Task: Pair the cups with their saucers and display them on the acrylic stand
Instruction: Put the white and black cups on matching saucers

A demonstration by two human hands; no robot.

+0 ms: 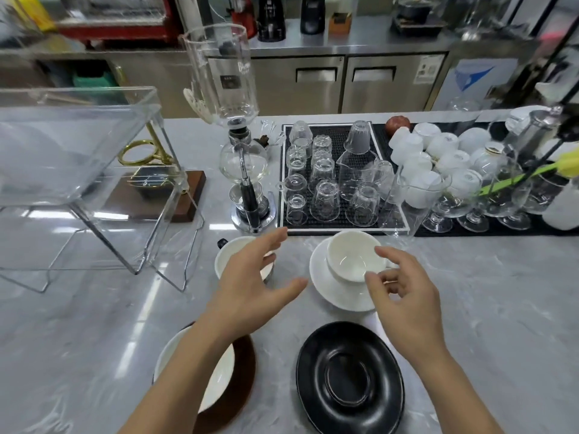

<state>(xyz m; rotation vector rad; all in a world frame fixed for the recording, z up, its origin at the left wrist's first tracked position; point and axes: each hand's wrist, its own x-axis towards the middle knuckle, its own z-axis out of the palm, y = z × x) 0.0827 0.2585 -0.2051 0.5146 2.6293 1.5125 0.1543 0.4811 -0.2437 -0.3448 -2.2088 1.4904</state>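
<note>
A white cup (351, 255) sits on a white saucer (329, 288) in the middle of the counter. My right hand (404, 296) hovers just right of that cup, fingers apart and empty. My left hand (250, 277) is spread open above a second cup (230, 253), white inside with a dark handle, partly hiding it. An empty black saucer (349, 377) lies near the front edge. To its left a brown saucer (241, 380) carries a white cup (219, 374) under my left forearm. The clear acrylic stand (81, 170) rises at the left.
A glass siphon coffee maker (241, 158) stands just behind the cups. A black mat (341, 227) with several upturned glasses lies behind the white saucer, with stacked white cups (438, 158) and stemmed glasses (470, 208) to the right. A wooden base with a brass holder (159, 195) sits behind the stand.
</note>
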